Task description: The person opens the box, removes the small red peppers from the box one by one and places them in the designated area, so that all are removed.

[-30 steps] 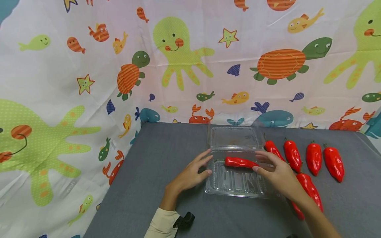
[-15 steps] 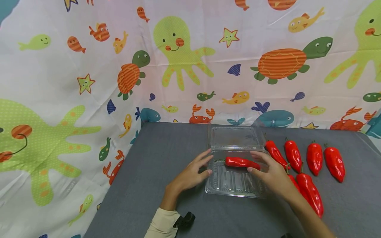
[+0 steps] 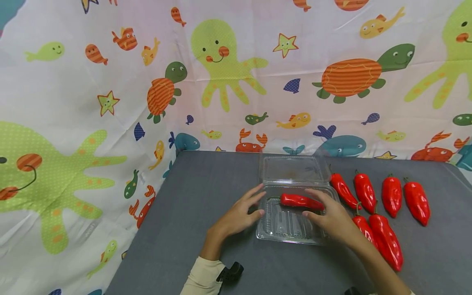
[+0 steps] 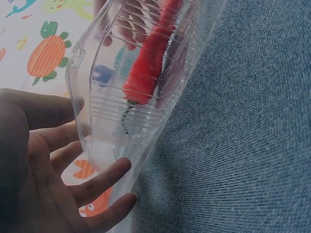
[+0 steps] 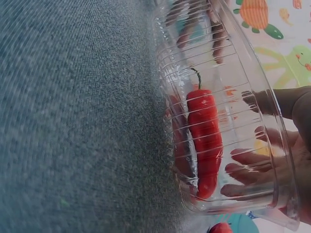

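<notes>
A clear hinged plastic box [image 3: 289, 239] stands with its lid [image 3: 293, 169] laid back. Inside, one red chili pepper [image 3: 300, 201] lies crosswise toward the back of the base, stem to the left. My left hand [image 3: 236, 217] is at the box's left edge, fingers spread and its grasp empty. Over the right part of the base, my right hand [image 3: 332, 215] has its fingertips close to the pepper's tip. The right wrist view shows the pepper [image 5: 205, 143] through the ribbed wall, with the right fingers [image 5: 250, 160] extended and apart from it.
Several red peppers lie on the grey cloth to the right of the box: a back row including one pepper [image 3: 391, 196], and a nearer pair with a large pepper [image 3: 386, 241] beside my right forearm. A sea-animal curtain [image 3: 236, 82] hangs behind the table.
My right hand has shifted left, further over the box, uncovering more of the nearer pair of peppers. The left hand and the pepper in the box stay in place.
</notes>
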Available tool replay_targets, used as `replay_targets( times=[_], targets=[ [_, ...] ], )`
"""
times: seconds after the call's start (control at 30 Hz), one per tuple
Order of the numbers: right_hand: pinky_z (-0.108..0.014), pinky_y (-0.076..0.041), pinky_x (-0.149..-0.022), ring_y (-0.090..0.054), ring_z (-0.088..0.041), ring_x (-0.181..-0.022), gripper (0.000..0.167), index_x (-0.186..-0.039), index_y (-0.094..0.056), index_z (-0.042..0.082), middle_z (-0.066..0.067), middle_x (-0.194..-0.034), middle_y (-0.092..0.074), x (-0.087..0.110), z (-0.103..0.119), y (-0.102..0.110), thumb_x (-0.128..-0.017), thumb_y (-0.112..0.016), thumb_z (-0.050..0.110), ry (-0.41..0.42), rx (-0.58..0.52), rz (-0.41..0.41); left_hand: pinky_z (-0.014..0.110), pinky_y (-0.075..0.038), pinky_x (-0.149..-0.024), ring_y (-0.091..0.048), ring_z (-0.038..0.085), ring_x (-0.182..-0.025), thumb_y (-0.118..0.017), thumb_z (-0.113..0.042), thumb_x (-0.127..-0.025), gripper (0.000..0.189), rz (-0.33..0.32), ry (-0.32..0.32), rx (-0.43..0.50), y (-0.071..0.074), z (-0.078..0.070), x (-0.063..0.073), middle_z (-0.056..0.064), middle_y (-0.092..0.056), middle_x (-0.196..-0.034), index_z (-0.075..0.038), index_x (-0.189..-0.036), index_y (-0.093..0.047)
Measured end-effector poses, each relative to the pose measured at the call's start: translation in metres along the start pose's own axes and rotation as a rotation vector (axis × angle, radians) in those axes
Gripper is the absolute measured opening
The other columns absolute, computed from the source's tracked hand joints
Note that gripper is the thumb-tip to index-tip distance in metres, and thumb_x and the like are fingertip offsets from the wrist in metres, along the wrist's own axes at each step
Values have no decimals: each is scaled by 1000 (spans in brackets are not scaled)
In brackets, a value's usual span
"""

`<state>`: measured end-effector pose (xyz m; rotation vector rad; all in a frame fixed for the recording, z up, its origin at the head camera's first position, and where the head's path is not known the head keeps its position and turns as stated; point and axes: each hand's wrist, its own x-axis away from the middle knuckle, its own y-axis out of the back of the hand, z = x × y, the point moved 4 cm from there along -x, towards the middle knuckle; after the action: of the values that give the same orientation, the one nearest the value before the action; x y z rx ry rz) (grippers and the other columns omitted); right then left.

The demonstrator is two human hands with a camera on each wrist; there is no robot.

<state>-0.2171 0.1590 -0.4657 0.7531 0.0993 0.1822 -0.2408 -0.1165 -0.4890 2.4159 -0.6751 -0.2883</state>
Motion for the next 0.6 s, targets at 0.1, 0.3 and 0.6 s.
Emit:
replay_targets(
  times=[0.1,0.3,0.6],
  targets=[
    [-76,-41,-108,-45,-53,-143,75,-158,-47,11,-28,-158,-49,-1,0,-2,-93,-82,22,-3,7,19,58,-40,-120,-56,25,-141,-59,-26,-108,62,3,1,-1,0,-1,0,-11,-19,-177,-14,-165,-39],
    [-76,-40,-108,-49,-52,-141,76,-158,-46,10,-28,-153,-54,-2,-1,-4,-92,-83,22,2,25,36,58,-39,-120,-55,26,-142,-59,-27,-108,62,6,2,11,0,-1,0,-11,-18,-177,-14,-165,-39],
    [-71,-48,-104,-54,-51,-136,72,-153,-53,7,-28,-147,-59,-4,-1,-5,-90,-85,19,31,52,32,58,-40,-120,-55,27,-142,-58,-28,-108,62,8,4,2,0,0,0,-11,-18,-177,-14,-165,-39]
  ],
)
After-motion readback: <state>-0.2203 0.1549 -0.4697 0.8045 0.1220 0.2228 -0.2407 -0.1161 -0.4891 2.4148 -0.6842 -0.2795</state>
